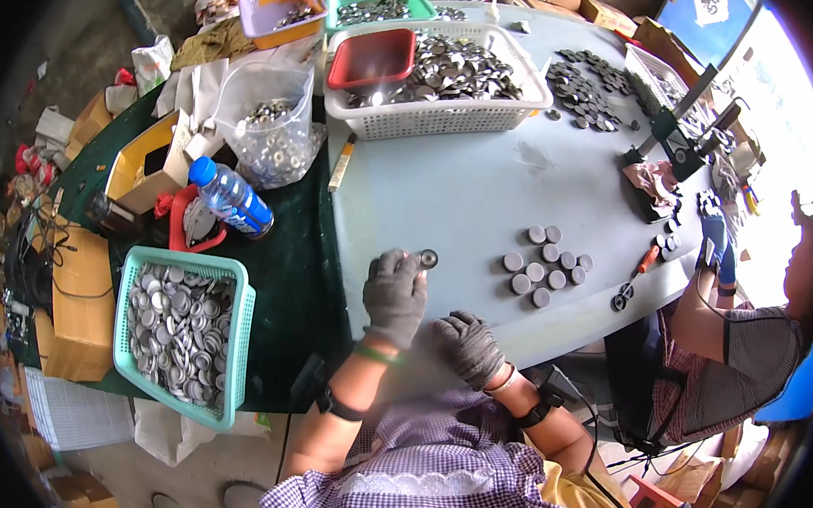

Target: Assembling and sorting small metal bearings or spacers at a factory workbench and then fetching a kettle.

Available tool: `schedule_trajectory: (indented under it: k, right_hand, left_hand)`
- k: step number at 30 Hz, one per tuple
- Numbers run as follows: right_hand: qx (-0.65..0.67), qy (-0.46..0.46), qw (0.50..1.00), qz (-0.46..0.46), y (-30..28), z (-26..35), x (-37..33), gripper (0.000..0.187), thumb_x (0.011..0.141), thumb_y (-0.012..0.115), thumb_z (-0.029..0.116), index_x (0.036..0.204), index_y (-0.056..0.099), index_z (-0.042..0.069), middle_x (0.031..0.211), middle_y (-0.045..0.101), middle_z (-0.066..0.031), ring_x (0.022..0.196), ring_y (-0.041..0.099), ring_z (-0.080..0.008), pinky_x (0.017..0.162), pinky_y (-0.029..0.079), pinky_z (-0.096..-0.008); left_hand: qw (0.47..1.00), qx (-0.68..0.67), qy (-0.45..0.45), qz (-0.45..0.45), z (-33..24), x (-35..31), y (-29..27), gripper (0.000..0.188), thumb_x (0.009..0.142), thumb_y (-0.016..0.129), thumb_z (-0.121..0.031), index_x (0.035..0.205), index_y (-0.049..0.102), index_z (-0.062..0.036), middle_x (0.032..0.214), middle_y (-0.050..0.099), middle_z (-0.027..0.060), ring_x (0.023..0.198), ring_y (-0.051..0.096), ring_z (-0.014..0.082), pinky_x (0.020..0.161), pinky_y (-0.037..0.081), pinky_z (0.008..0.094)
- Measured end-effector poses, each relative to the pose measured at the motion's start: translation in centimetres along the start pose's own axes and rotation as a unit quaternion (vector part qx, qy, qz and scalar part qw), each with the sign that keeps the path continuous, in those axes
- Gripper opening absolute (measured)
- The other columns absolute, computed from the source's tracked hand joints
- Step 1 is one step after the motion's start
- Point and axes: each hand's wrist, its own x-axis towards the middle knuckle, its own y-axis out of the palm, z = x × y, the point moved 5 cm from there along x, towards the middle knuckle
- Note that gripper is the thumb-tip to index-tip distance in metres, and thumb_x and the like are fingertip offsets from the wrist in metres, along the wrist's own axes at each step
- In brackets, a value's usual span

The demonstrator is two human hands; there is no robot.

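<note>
My left hand [395, 301], in a grey glove, is closed at the table's near left side. Between its fingertips is a small round part [428, 258] with a dark ring and a pale centre. Just right of it and nearer to me, my right hand [471, 348], gloved too, is curled over the table edge. Whatever its fingers may hold is hidden. To the right of both hands, several grey round discs [535, 271] lie flat in a loose group on the grey table [422, 197].
A teal basket [243, 343] of grey caps stands at left, near a blue-capped bottle [236, 199] and a clear bag [274, 136]. A white basket [436, 122] of metal parts is at the back. A screwdriver [649, 258], a hand press [674, 140] and a co-worker [756, 340] are at right.
</note>
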Motion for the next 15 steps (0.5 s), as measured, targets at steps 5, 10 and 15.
schedule_trajectory:
  k: [5, 10, 15]
  right_hand:
    - [0.125, 0.096, 0.987, -0.029, -1.4, -1.0, -3.1, 0.016, 0.082, 0.058, 0.008, 0.097, 0.061, 0.003, 0.082, 0.064, -0.0151, 0.074, 0.063, -0.0339, 0.066, 0.051, -0.0402]
    - [0.201, 0.120, 0.966, -0.110, -2.5, -1.4, -5.5, 0.011, 0.086, 0.058, 0.009, 0.094, 0.062, 0.002, 0.079, 0.064, -0.0126, 0.071, 0.063, -0.0285, 0.065, 0.050, -0.0352]
    - [0.266, 0.134, 0.942, -0.157, -3.8, -0.9, -5.7, 0.011, 0.088, 0.058, 0.008, 0.095, 0.060, 0.001, 0.076, 0.063, -0.0083, 0.067, 0.062, -0.0198, 0.063, 0.049, -0.0294]
  left_hand:
    - [0.957, 0.238, 0.033, 0.164, 0.7, 1.7, 5.1, 0.027, 0.069, 0.072, -0.027, 0.090, 0.066, -0.0092, 0.112, 0.057, 0.0095, 0.111, 0.047, 0.0292, 0.092, 0.039, 0.0426]
    - [0.946, 0.229, 0.029, 0.225, 0.6, 0.8, 5.6, 0.029, 0.069, 0.072, -0.024, 0.092, 0.063, -0.0098, 0.116, 0.054, 0.0098, 0.112, 0.045, 0.0300, 0.091, 0.040, 0.0425]
    - [0.956, -0.047, -0.129, 0.259, 1.3, -4.0, 3.6, 0.027, 0.076, 0.071, -0.013, 0.100, 0.060, -0.0044, 0.082, 0.063, 0.0089, 0.074, 0.063, 0.0234, 0.069, 0.051, 0.0357]
